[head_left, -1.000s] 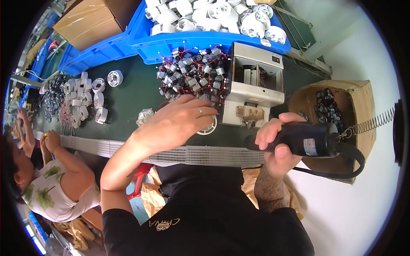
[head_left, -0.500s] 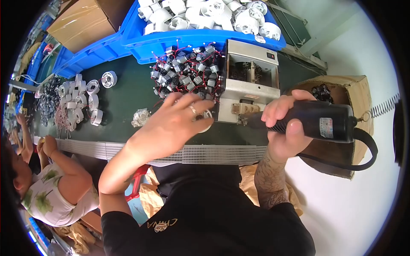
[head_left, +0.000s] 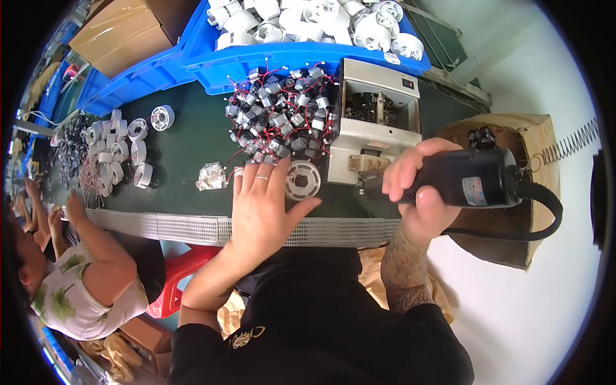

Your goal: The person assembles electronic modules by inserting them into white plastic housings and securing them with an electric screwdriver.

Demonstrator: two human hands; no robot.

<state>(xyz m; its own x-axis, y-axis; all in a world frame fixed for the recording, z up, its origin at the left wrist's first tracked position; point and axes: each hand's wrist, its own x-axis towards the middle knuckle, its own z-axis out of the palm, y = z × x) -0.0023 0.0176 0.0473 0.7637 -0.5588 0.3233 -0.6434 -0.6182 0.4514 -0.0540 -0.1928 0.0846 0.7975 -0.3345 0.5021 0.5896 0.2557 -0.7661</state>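
Left hand (head_left: 262,208) has been shifted left, baring white ring-shaped housing (head_left: 311,173), left of screw feeder (head_left: 374,135); fingers spread, nothing visibly gripped. Electric screwdriver (head_left: 481,179) is clenched in right hand (head_left: 420,191), tip near feeder's front. Housing judged light, stiff; best held by rim.

Factory assembly workshop, shown by identical parts in bulk. Beyond the left hand's fingers (head_left: 278,183): a heap of small wired components (head_left: 279,115) and a blue bin (head_left: 212,69) of white plastic parts (head_left: 314,19). Right of these fingers: a metal bench machine (head_left: 378,136) and a black power tool (head_left: 471,179) on a coiled spring (head_left: 571,142). Left of them: a co-worker (head_left: 96,276) at the same long green worktop (head_left: 199,122).
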